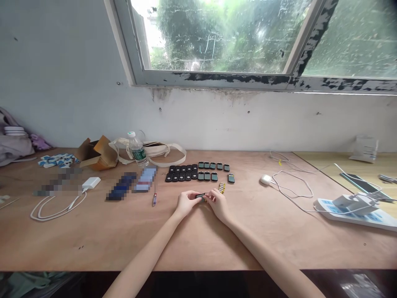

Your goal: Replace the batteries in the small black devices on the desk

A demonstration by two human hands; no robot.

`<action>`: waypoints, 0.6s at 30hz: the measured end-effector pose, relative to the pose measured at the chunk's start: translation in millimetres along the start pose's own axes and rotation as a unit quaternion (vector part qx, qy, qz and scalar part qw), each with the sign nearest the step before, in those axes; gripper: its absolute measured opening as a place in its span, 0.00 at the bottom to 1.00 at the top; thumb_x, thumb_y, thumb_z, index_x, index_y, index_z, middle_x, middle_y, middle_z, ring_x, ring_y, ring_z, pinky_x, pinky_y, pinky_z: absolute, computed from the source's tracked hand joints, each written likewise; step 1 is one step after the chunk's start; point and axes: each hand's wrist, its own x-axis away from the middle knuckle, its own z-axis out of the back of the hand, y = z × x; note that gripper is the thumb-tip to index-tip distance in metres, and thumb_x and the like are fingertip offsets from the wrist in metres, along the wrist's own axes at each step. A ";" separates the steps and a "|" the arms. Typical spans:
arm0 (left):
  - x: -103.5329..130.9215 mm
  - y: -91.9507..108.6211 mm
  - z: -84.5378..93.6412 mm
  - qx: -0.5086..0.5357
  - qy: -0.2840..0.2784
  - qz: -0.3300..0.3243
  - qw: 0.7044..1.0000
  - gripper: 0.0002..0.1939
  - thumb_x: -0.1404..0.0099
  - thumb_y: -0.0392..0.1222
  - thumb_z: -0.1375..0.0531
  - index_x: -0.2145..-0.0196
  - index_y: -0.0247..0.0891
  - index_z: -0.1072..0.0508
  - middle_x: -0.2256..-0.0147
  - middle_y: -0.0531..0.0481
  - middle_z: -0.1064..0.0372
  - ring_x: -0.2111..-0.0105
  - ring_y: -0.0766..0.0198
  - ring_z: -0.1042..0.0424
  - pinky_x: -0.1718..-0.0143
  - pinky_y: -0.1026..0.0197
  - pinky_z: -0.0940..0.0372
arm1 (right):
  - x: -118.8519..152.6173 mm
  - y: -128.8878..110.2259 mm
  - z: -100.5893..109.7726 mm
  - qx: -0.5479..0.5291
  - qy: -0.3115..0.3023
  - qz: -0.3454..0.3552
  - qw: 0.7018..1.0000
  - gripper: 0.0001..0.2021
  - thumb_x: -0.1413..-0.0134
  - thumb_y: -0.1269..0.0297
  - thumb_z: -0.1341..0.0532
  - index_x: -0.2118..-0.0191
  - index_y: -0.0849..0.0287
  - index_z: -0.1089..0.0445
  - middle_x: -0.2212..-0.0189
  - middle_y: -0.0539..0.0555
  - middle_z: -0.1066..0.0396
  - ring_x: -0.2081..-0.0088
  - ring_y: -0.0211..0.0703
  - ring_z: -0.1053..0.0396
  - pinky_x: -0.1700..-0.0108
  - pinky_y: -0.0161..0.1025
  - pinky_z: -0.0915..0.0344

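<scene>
Both my hands meet over the middle of the wooden table. My left hand point(187, 203) pinches one end of a small dark device point(201, 195), and the fingers of my right hand point(216, 202) close on its other end. Just beyond my right hand lie several small yellow-and-silver batteries point(222, 188). Behind my hands, black round-marked covers point(181, 173) sit side by side in two rows. To their right are two rows of small devices with grey-green faces point(207, 176); one device point(231, 178) lies a little apart at the right end.
A screwdriver-like tool point(154, 199), a water bottle point(138, 151), an open cardboard box point(98, 154) and a white cable with adapter point(91, 183) are on the left. On the right are a white puck with cable point(266, 179) and a power strip point(335, 210).
</scene>
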 end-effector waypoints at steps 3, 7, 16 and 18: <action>0.4 0.5 -0.3 -0.003 -0.001 -0.002 1.000 0.14 0.55 0.37 0.30 0.69 0.32 0.22 0.67 0.41 0.22 0.65 0.53 0.23 0.59 0.55 0.30 | -2.1 -1.9 1.5 -0.004 -0.006 -0.003 1.000 0.13 0.45 0.59 0.42 0.77 0.57 0.37 0.75 0.49 0.36 0.74 0.37 0.40 0.71 0.33 0.41; 0.9 1.8 -0.3 -0.001 -0.003 -0.004 1.000 0.13 0.55 0.38 0.30 0.68 0.32 0.22 0.66 0.41 0.22 0.64 0.53 0.24 0.58 0.54 0.31 | -4.6 -5.1 5.0 0.008 -0.022 0.002 1.000 0.15 0.44 0.58 0.42 0.79 0.57 0.38 0.75 0.49 0.38 0.74 0.37 0.40 0.71 0.33 0.41; -1.4 -0.6 -1.1 0.019 0.014 0.016 1.000 0.16 0.58 0.38 0.29 0.69 0.31 0.22 0.66 0.39 0.23 0.64 0.52 0.24 0.58 0.54 0.30 | -3.4 4.7 1.6 0.028 -0.033 0.045 0.998 0.12 0.43 0.60 0.43 0.75 0.57 0.36 0.72 0.50 0.36 0.73 0.37 0.38 0.70 0.34 0.39; -1.6 -1.1 -1.3 0.019 0.016 0.016 1.000 0.16 0.58 0.38 0.29 0.69 0.31 0.22 0.66 0.39 0.22 0.64 0.52 0.24 0.58 0.54 0.30 | -0.8 5.5 -2.1 0.004 -0.020 0.049 0.999 0.10 0.43 0.60 0.43 0.74 0.56 0.35 0.73 0.50 0.35 0.72 0.38 0.36 0.70 0.34 0.38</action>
